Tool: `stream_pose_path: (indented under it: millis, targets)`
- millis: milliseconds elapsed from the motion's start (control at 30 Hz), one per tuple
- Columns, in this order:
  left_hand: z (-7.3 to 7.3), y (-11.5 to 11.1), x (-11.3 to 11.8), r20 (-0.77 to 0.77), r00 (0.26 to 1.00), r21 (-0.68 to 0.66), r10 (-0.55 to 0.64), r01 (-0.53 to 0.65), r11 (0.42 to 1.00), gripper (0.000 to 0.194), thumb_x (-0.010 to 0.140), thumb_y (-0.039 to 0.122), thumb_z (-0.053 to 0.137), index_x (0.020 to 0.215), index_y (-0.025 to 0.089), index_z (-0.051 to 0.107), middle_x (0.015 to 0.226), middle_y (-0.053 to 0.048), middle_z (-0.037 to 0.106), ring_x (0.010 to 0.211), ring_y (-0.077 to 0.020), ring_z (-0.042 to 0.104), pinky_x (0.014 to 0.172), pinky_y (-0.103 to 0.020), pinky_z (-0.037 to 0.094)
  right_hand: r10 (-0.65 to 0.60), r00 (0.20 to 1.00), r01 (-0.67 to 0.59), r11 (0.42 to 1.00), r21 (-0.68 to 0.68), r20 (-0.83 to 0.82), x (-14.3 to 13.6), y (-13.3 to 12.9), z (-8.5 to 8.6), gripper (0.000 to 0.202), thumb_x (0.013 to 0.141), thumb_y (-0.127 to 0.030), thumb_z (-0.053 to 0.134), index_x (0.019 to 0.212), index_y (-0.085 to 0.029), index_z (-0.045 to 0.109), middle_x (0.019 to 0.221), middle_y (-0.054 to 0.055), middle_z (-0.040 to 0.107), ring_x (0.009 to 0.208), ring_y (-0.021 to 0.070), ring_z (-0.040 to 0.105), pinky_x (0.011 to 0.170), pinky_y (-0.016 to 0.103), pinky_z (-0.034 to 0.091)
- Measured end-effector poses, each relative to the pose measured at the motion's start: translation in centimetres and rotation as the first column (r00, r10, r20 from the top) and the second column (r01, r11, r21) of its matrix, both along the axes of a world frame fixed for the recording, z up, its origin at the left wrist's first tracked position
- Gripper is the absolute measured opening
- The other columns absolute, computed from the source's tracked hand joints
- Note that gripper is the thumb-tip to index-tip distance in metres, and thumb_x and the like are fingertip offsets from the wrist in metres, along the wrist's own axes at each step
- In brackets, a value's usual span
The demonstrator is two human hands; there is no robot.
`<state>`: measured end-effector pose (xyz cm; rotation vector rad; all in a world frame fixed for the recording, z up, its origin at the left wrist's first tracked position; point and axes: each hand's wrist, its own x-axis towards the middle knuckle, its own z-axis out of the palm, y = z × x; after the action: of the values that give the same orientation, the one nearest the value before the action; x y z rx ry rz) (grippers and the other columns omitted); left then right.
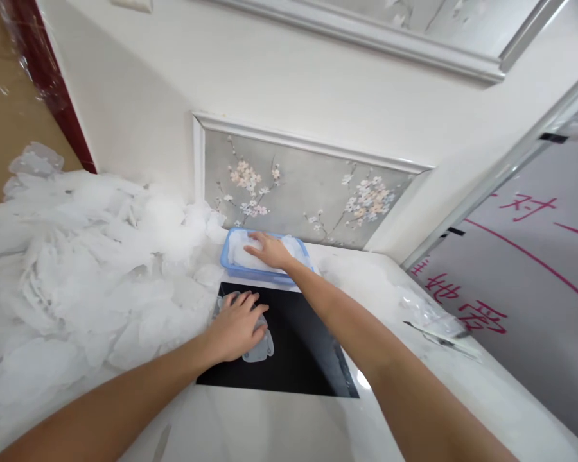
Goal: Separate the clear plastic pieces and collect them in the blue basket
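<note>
My left hand [236,326] lies flat with its fingers spread over a thin translucent cut-out sheet [259,351], which rests on a black mat [298,340]. Part of that sheet is hidden beneath the palm and fingers. Behind the mat sits a blue plastic basket [264,274] filled with white translucent pieces [241,251]. My right hand [271,250] reaches into the basket, its fingers apart on top of the pieces. Whether a piece is between those fingers cannot be made out.
A big heap of white translucent sheets [96,269] covers the left side of the white table [250,423]. Clear plastic packaging [433,314] lies at the right. A wall with a framed floral panel [298,186] stands behind, and a whiteboard [525,276] with red writing is at the right.
</note>
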<state>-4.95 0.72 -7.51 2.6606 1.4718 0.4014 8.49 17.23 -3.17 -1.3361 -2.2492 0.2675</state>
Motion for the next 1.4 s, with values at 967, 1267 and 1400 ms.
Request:
stream_pose_path:
  millis: [967, 1267, 1400]
  targets:
    - [-0.3, 0.1, 0.1, 0.038, 0.999, -0.044, -0.013, 0.015, 0.999, 0.037, 0.094, 0.031, 0.049, 0.127, 0.02, 0.062, 0.143, -0.015, 0.055, 0.137, -0.035, 0.045, 0.112, -0.056, 0.03, -0.323, 0.651, 0.108, 0.935, -0.338, -0.687, 10.1, 3.5, -1.9, 0.046, 0.081, -0.061, 0.047, 0.102, -0.022, 0.062, 0.091, 0.01, 0.068, 0.087, 0.0254, 0.066, 0.075, 0.039, 0.053]
    - [1.7, 1.8, -0.6, 0.078, 0.996, -0.275, -0.05, 0.07, 0.959, 0.043, 0.095, 0.021, 0.032, 0.127, 0.026, 0.06, 0.139, -0.007, 0.059, 0.133, -0.0255, 0.049, 0.112, -0.049, 0.031, -0.27, 0.729, 0.087, 0.948, -0.306, -0.629, 10.7, 0.5, -2.9, 0.052, 0.065, -0.017, 0.056, 0.116, -0.025, 0.052, 0.117, 0.012, 0.061, 0.11, 0.0258, 0.061, 0.081, 0.038, 0.054]
    - [3.6, 2.7, -1.8, 0.094, 0.988, -0.388, -0.121, 0.148, 0.91, 0.052, 0.08, 0.016, 0.049, 0.13, 0.028, 0.059, 0.134, -0.004, 0.062, 0.126, -0.0257, 0.054, 0.108, -0.043, 0.036, -0.232, 0.802, 0.105, 0.962, -0.252, -0.551, 10.6, -0.7, -2.7, 0.036, 0.065, -0.013, 0.058, 0.099, -0.022, 0.056, 0.108, 0.008, 0.061, 0.099, 0.024, 0.065, 0.081, 0.039, 0.053]
